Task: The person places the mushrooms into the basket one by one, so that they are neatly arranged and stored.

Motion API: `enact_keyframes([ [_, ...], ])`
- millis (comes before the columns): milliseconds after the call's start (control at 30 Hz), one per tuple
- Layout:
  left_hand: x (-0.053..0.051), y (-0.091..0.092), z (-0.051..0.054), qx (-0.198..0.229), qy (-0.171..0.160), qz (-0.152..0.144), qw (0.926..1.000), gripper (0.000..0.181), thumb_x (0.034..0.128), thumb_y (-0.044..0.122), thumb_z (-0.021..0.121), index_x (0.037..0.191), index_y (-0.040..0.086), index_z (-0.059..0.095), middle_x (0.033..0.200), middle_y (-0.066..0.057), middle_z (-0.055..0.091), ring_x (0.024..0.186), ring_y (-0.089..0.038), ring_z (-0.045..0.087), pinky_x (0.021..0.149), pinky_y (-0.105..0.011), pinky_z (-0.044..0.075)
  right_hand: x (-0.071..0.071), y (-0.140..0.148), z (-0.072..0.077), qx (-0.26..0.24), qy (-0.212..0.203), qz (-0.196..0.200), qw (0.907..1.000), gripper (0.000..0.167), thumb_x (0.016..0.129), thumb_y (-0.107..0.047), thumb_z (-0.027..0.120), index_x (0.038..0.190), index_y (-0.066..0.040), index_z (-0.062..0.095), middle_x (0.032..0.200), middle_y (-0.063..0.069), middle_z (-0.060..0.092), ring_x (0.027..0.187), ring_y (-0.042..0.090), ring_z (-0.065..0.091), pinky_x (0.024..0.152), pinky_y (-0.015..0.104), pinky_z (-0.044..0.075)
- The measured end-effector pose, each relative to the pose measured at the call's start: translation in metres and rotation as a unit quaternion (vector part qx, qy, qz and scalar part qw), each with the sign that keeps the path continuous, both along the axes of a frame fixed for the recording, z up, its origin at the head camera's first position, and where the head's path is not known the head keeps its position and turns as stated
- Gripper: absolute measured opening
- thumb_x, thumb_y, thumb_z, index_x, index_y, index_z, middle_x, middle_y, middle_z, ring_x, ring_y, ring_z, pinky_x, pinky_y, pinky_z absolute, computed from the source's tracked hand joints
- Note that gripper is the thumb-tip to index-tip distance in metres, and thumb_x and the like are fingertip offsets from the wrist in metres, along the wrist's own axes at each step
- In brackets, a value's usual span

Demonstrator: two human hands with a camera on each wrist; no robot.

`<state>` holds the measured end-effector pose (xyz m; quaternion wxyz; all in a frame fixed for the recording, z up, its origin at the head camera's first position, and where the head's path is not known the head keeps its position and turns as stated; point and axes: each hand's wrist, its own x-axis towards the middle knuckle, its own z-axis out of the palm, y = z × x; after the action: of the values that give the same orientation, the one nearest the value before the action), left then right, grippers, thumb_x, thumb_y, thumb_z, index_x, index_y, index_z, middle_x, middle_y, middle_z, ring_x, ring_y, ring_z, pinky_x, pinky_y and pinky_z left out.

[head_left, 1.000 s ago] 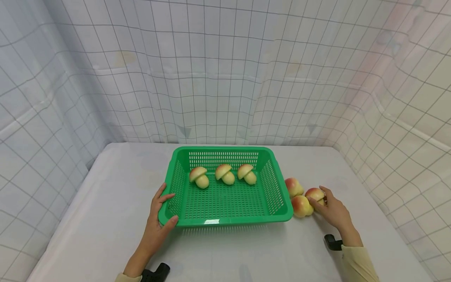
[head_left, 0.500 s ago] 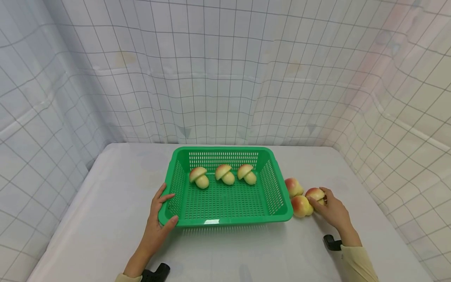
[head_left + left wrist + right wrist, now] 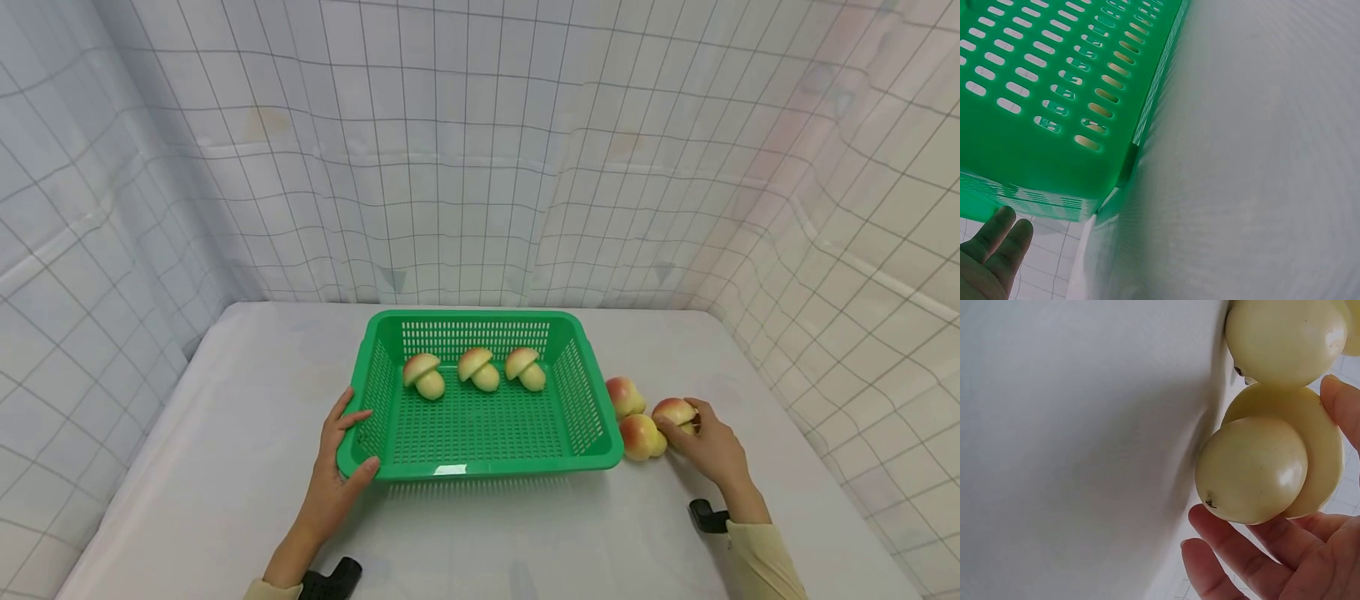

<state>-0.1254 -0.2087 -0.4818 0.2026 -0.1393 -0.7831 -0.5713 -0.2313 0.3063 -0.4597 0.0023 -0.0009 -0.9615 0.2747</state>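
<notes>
My left hand (image 3: 333,471) rests at the left rim of the green basket (image 3: 487,472), thumb at the near corner and fingers over the edge; the left wrist view shows two of its fingers (image 3: 1015,240) beside the basket wall (image 3: 1041,150). Inside lie three mushroom-shaped pieces (image 3: 430,385), (image 3: 486,377), (image 3: 532,376) in a row. Right of the basket, my right hand (image 3: 712,450) holds another mushroom piece (image 3: 672,410) between thumb and fingers. In the right wrist view its round stem (image 3: 1250,472) faces the camera, with fingers (image 3: 1241,556) around it.
Two more red-and-yellow pieces (image 3: 624,396), (image 3: 638,437) lie between the basket's right side and my right hand. White cloth (image 3: 225,467) covers the table, and checked curtains (image 3: 465,167) stand behind it and on both sides.
The mushroom piece at my right hand has shifted very slightly to the right with the fingers. My left hand keeps its place on the basket.
</notes>
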Motion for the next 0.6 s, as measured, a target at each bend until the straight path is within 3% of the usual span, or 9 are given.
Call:
enact_keyframes([
  [333, -0.0019, -0.0027, -0.0042, 0.002, 0.009, -0.007, 0.9999, 0.055, 0.0842, 0.000, 0.059, 0.137, 0.000, 0.041, 0.156, -0.003, 0.009, 0.142, -0.022, 0.008, 0.099, -0.017, 0.023, 0.0017, -0.0016, 0.0051, -0.007, 0.014, -0.020, 0.9997, 0.085, 0.088, -0.061, 0.053, 0.139, 0.005, 0.034, 0.121, 0.034, 0.052, 0.099, 0.047, 0.055, 0.071, 0.053, 0.044],
  [600, -0.0020, -0.0023, -0.0037, 0.003, 0.008, -0.007, 0.9999, 0.057, 0.0827, -0.003, 0.059, 0.137, 0.001, 0.041, 0.156, -0.003, 0.009, 0.142, -0.022, 0.008, 0.099, -0.017, 0.022, 0.0022, -0.0039, 0.0057, -0.026, 0.067, -0.052, 0.9960, 0.079, 0.088, -0.058, 0.054, 0.136, 0.003, 0.042, 0.111, 0.026, 0.060, 0.093, 0.038, 0.058, 0.067, 0.043, 0.043],
])
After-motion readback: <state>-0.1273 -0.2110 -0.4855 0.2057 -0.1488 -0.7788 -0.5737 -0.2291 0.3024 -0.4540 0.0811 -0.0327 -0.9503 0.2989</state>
